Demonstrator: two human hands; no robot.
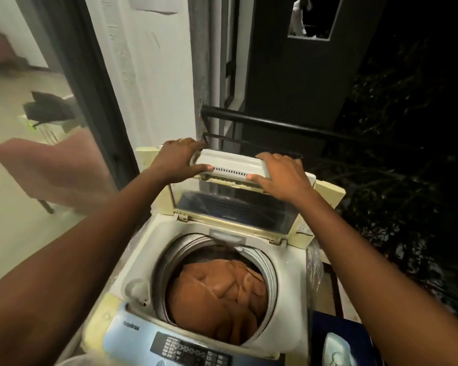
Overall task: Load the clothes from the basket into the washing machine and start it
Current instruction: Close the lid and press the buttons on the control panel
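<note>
Clear drum mouth [272, 276] above brown clothes [222, 294]; lid [233, 207] upright behind, railing [275, 125] beyond.

Pink chair [45, 165] at left — black railing [275, 124], dark foliage [407, 180] at right

clothes [222, 294] sit in the washer's drum [271, 276], control panel [193, 351] up front, folded lid [233, 204] standing at the back with left hand [179, 157] and right hand [280, 173] on its top edge.
</note>
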